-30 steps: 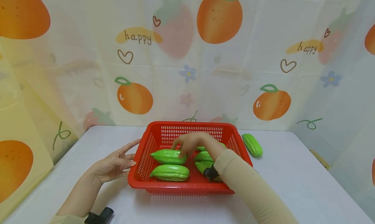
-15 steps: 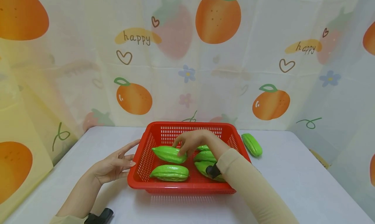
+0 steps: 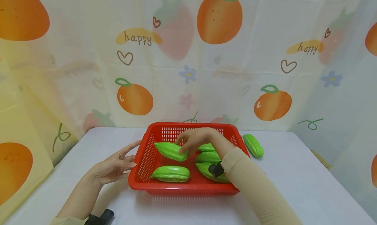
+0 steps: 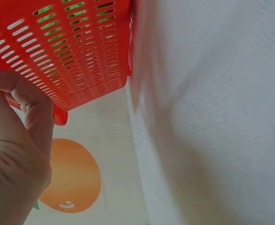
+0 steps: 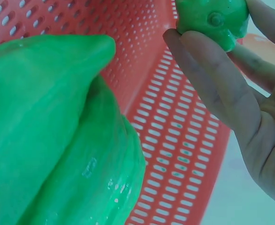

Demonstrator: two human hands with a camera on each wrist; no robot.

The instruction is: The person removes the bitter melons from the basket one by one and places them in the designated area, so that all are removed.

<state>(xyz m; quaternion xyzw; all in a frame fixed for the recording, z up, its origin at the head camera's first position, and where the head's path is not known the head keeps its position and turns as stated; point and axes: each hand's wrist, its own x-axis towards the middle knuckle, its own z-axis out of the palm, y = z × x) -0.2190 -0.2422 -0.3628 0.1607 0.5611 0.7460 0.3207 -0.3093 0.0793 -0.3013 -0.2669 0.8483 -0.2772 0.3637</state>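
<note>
The right hand [image 3: 195, 142] pinches, between thumb and fingers, a glossy bright-green, ridged gourd [image 3: 170, 151], tilted with its pointed end upward and left, within the red perforated plastic basket [image 3: 188, 186], whose left rim the left hand [image 3: 112, 167] holds, index finger extended.

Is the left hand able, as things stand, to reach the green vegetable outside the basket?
Probably not easily: the basket and right arm lie between the left hand and that green vegetable.
</note>
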